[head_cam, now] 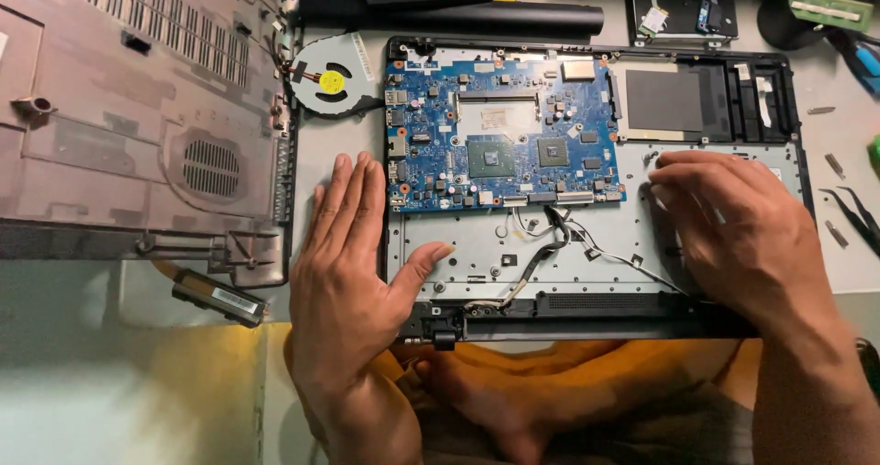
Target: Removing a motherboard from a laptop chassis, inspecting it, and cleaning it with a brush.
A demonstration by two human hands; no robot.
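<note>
A person sits at a pale grey desk [110,382] over an opened black laptop chassis [596,314] with its bottom cover off, seen from above. The left hand [353,263] lies flat and open, palm down, fingers together on the desk just outside the chassis's left edge, thumb reaching over the rim onto the silver metal keyboard backing plate [477,245]. It grips nothing. The right hand [733,222] rests on the right part of that plate, fingers curled down with the tips touching it; whether they pinch anything small cannot be told.

Between the hands, just beyond the fingertips, sits the blue rectangular circuit board [500,135], with thin black and white wires [550,236] trailing from its near edge. The board is likely light, stiff and fragile; bare edges look the safest hold, away from chips and connectors.

Beyond the left hand lies a round black cooling fan with a yellow hub [330,80]; further left, the removed dark plastic bottom cover [137,116]. Black tweezers [857,213] lie past the right hand. Room is tight on both sides; the near edge of the desk is more open.
</note>
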